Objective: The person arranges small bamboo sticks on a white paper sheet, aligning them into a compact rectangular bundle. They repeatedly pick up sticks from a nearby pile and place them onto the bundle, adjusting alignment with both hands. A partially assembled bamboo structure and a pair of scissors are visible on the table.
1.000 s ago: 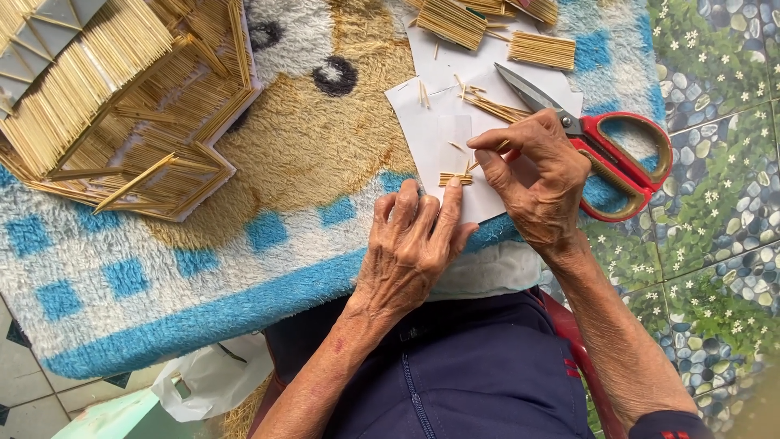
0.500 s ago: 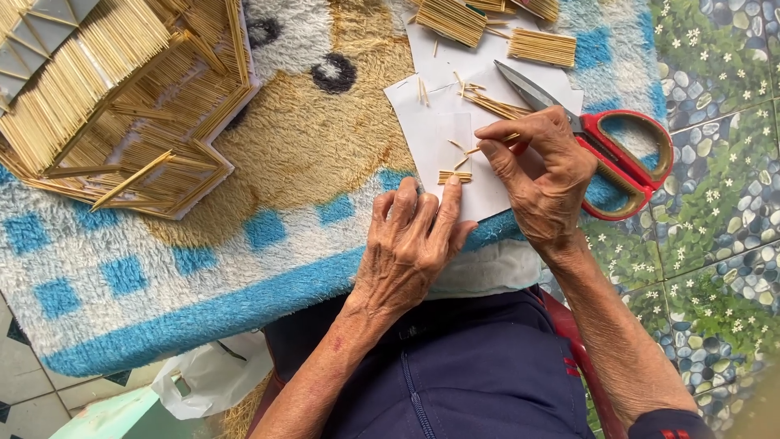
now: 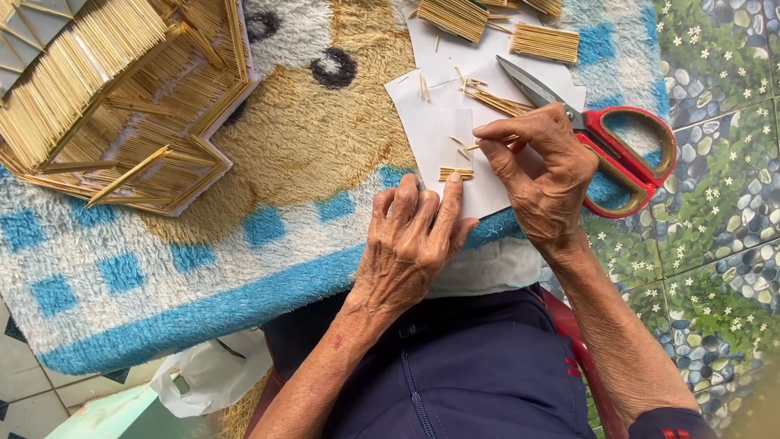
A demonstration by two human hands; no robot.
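Toothpick-thin wooden sticks [image 3: 457, 173] are being laid side by side on a white paper sheet [image 3: 439, 134], where a short row of only a few pieces is seen at the sheet's near edge, close to the near edge of the blue-and-white rug [image 3: 203, 276] that carries the work. The paper is pressed flat by the left hand [image 3: 410, 244], its fingers spread and closed on nothing, the fingertips touching the sheet just beside the small row. A single stick [image 3: 475, 146] is pinched in a narrow grip between thumb and forefinger of the right hand [image 3: 540, 175] and held just above the paper, not yet set down. Loose cut pieces are scattered on the sheet behind it. Red-handled scissors [image 3: 626, 150] are left lying at the rug's right edge, partly under the right hand. Finished flat panels of sticks [image 3: 546, 42] are seen at the far edge, and a largely built stick house model [image 3: 122, 97] is stood at the far left corner. Judged from this, the present panel is barely begun, with most of its row yet to be laid.
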